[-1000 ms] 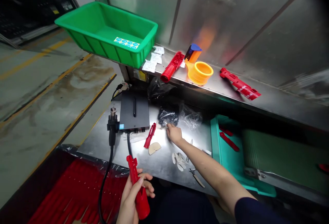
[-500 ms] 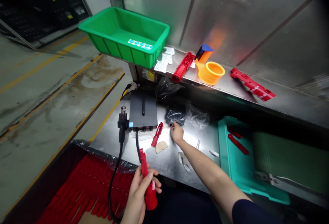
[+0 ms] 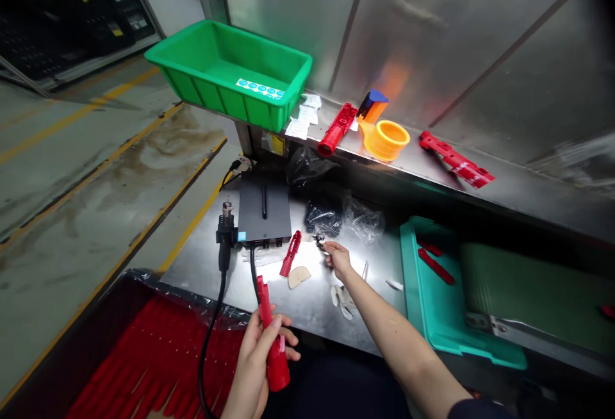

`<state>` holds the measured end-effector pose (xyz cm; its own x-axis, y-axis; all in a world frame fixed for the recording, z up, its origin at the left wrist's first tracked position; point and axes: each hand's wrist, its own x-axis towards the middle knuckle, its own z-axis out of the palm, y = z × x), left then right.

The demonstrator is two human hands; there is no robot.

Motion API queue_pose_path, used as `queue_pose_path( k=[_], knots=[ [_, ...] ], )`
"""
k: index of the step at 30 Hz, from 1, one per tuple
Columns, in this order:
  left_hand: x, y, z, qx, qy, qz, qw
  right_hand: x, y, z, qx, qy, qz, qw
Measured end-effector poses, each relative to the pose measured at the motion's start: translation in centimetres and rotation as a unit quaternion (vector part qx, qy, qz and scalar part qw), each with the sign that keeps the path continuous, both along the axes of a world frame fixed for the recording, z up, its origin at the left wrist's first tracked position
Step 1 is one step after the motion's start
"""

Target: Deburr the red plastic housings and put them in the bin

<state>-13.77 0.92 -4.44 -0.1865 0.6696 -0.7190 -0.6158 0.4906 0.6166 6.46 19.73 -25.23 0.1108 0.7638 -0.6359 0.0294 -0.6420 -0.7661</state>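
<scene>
- Left hand (image 3: 254, 352): wrapped around a smooth red plastic tube (image 3: 277, 368), wider at its lower end, by the near edge of the counter (image 3: 307, 307).
- Right hand (image 3: 339, 259): pinching a small dark piece (image 3: 319, 240), shape unclear, near a crinkled, black-filled clear bag (image 3: 323, 214).
- On the counter's shiny metal: a flat tan semicircle (image 3: 299, 277), a slim red part (image 3: 290, 255), a limp whitish glove (image 3: 343, 302).
- Farther off: a boxy black unit (image 3: 273, 211); on the shelf (image 3: 417, 166), a ribbed green bin (image 3: 216, 97).

At lower centre the tube (image 3: 277, 366) looks of smooth, glossy plastic, while mid-frame shows a shiny metal table (image 3: 310, 310), a matt box (image 3: 277, 206), a cloth glove (image 3: 341, 302) and a crinkled clear-plastic bag (image 3: 364, 220), with a smooth plastic tub (image 3: 218, 95) at upper left and a matt belt (image 3: 538, 297) at right.
</scene>
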Motion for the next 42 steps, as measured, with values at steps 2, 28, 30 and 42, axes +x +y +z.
queue_pose_path(
  k=[2,28,30,42],
  knots=[
    [0.1,0.1,0.2,0.001,-0.001,-0.006,1.0,0.3,-0.1,0.3,-0.023,0.038,-0.02,0.999],
    [18.4,4.4,9.4,0.155,-0.068,-0.204,0.964,13.6,-14.7,25.7,0.194,0.417,0.014,0.888],
    [20.1,4.6,9.9,0.153,-0.086,-0.225,0.958,15.4,-15.5,26.1,0.235,0.389,0.019,0.89],
    [24.0,4.3,12.1,0.139,-0.081,-0.24,0.957,21.3,-15.9,28.4,0.412,0.135,0.039,0.9]
  ],
)
